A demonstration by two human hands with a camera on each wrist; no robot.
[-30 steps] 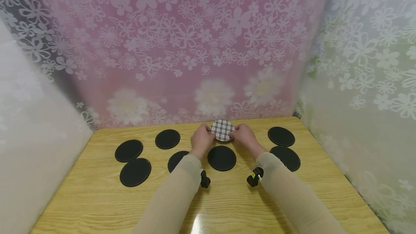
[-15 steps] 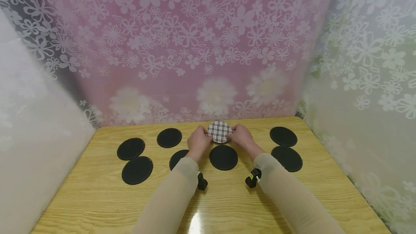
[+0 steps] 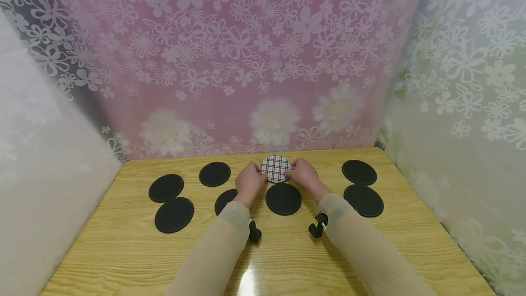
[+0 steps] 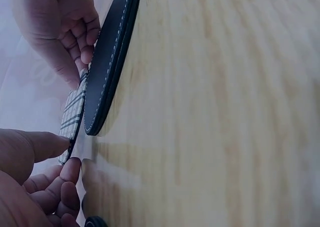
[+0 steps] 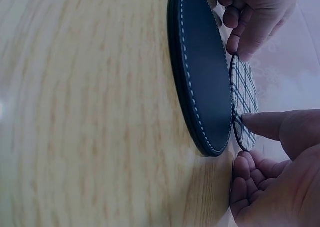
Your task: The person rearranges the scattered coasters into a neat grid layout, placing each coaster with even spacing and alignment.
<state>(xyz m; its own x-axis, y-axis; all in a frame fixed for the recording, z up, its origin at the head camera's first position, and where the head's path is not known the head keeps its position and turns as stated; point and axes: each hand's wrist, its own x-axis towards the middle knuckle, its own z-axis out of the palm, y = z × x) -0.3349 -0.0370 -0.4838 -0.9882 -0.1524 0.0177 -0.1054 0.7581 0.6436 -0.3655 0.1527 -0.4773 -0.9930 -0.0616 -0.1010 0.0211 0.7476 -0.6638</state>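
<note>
Both hands hold a round coaster with a black-and-white plaid face near the back of the table. My left hand pinches its left edge, thumb on the plaid side, as the left wrist view also shows. On the opposite edge, my right hand pinches it between thumb and fingers. Just in front lies a round black coaster with white stitching; its rim looks thick and layered. Whether the plaid coaster touches it, I cannot tell. My left forearm partly covers another black coaster.
Two black coasters lie at the left of the wooden table, one more toward the back. At the right are two others. A floral curtain hangs behind the table's back edge.
Both hands have brought the plaid coaster slightly left and nearer, closer to the black coaster in front. The black coasters stay where they lie; the head view has shifted slightly.
</note>
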